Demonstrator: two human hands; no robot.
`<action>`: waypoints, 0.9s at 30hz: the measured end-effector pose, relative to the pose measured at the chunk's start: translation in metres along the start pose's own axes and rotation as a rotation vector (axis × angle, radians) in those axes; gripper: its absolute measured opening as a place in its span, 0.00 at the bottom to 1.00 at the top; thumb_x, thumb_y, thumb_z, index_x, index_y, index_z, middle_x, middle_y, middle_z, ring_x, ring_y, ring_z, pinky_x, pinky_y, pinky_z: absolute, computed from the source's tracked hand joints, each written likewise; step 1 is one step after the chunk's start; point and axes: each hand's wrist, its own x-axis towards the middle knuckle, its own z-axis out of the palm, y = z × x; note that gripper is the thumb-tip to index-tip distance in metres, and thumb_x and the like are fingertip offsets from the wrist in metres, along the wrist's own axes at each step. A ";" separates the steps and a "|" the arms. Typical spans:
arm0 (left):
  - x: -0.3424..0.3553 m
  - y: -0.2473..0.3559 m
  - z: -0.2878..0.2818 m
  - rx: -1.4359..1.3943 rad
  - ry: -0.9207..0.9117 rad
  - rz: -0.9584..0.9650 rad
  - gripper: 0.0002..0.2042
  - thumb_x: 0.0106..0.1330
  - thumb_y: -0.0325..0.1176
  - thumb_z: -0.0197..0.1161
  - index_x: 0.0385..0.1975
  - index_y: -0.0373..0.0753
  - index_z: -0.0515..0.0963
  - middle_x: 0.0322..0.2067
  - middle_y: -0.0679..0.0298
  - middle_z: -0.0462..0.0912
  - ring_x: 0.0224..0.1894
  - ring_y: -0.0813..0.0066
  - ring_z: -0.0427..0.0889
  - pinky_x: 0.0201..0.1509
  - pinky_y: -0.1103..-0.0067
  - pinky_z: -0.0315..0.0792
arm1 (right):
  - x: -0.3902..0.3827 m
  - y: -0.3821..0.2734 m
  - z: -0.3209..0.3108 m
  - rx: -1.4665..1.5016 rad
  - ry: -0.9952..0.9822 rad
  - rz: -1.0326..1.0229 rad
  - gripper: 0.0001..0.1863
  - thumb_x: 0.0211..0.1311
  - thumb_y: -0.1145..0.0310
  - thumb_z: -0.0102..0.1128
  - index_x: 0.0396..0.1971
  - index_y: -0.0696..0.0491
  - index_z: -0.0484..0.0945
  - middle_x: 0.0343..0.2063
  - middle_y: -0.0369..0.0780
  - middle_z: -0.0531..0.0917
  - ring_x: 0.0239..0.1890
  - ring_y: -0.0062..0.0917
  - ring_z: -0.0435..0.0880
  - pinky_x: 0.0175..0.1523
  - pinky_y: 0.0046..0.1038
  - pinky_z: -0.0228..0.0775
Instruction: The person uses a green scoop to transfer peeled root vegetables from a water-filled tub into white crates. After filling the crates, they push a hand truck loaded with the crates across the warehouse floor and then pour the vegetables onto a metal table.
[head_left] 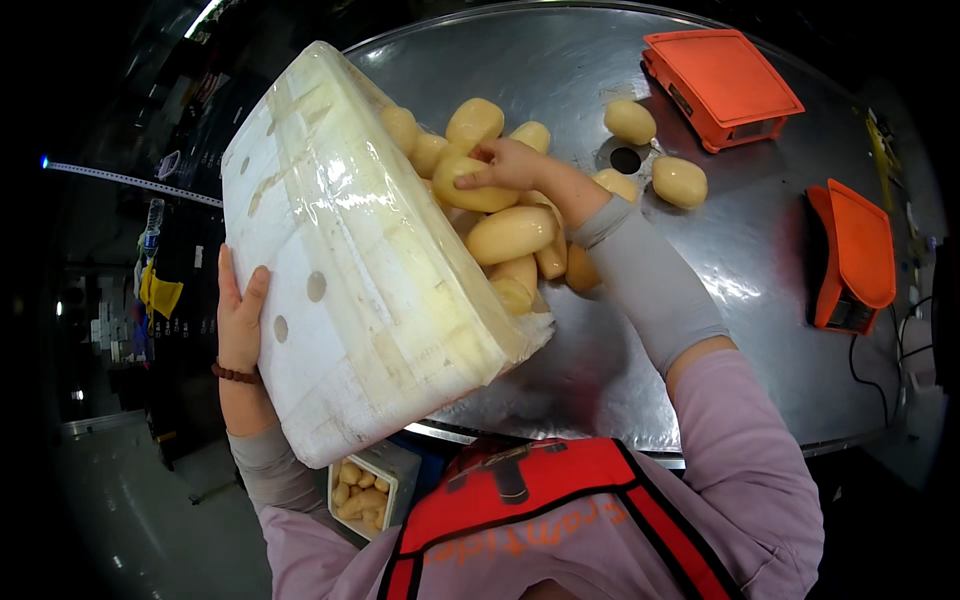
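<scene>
A white foam box (330,250), wrapped in clear tape, is tipped on its side with its mouth toward the table. Large peeled potatoes (512,234) lie in a heap at that mouth. My left hand (240,312) holds the box at its left edge, thumb spread over the bottom face. Over the heap, my right hand (508,166) has its fingers and thumb around one peeled potato (468,188). The inside of the box is hidden from view.
The shiny metal table (740,270) has a round hole (625,160) with loose potatoes (680,182) around it. Two orange scales, one at the back (722,85) and one at the right (858,255), stand there. Below the box sits a container (402,480) of potatoes.
</scene>
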 end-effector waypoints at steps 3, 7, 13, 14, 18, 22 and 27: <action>-0.001 -0.011 -0.001 -0.270 -0.030 -0.021 0.29 0.70 0.38 0.49 0.66 0.33 0.50 0.59 0.52 0.65 0.55 0.68 0.72 0.56 0.76 0.70 | -0.020 0.025 -0.010 -0.178 0.095 0.084 0.34 0.45 0.45 0.68 0.45 0.58 0.76 0.42 0.47 0.80 0.46 0.37 0.78 0.51 0.31 0.69; -0.044 -0.026 -0.008 -0.594 -0.194 0.017 0.30 0.71 0.47 0.43 0.66 0.34 0.50 0.60 0.51 0.64 0.58 0.62 0.70 0.58 0.72 0.69 | -0.048 0.031 -0.008 -0.323 0.171 0.077 0.31 0.47 0.48 0.66 0.46 0.56 0.77 0.46 0.48 0.79 0.48 0.40 0.78 0.53 0.33 0.69; -0.083 -0.035 0.036 -0.920 -0.062 0.009 0.35 0.69 0.58 0.39 0.66 0.36 0.51 0.63 0.52 0.60 0.62 0.56 0.65 0.62 0.62 0.64 | -0.088 0.063 0.002 -0.404 0.672 -0.150 0.24 0.61 0.51 0.53 0.46 0.56 0.76 0.45 0.46 0.79 0.51 0.39 0.75 0.58 0.32 0.64; -0.093 -0.041 0.028 -0.939 -0.031 -0.024 0.36 0.68 0.59 0.39 0.66 0.37 0.51 0.64 0.53 0.58 0.63 0.56 0.63 0.63 0.62 0.62 | -0.099 0.021 0.018 -0.135 0.651 -0.210 0.25 0.63 0.50 0.50 0.46 0.57 0.76 0.44 0.45 0.79 0.51 0.37 0.75 0.58 0.32 0.63; -0.098 -0.023 0.048 -1.124 -0.034 -0.060 0.37 0.66 0.60 0.43 0.66 0.38 0.51 0.65 0.53 0.57 0.63 0.54 0.62 0.64 0.61 0.61 | -0.176 -0.066 0.069 0.707 0.393 -0.363 0.34 0.64 0.40 0.45 0.47 0.60 0.73 0.39 0.39 0.79 0.45 0.22 0.74 0.53 0.26 0.63; -0.094 -0.004 0.058 -1.122 -0.039 -0.068 0.33 0.66 0.53 0.45 0.66 0.40 0.52 0.62 0.50 0.60 0.60 0.53 0.67 0.59 0.61 0.69 | -0.210 -0.063 0.093 0.702 0.291 -0.309 0.41 0.57 0.32 0.46 0.46 0.60 0.72 0.36 0.37 0.79 0.39 0.16 0.74 0.46 0.21 0.65; -0.079 0.031 0.074 -0.982 -0.078 -0.073 0.32 0.65 0.50 0.45 0.66 0.41 0.50 0.59 0.47 0.62 0.58 0.51 0.68 0.55 0.61 0.72 | -0.211 -0.074 0.089 0.846 0.522 -0.276 0.42 0.55 0.29 0.47 0.46 0.59 0.72 0.37 0.38 0.79 0.39 0.16 0.75 0.44 0.20 0.66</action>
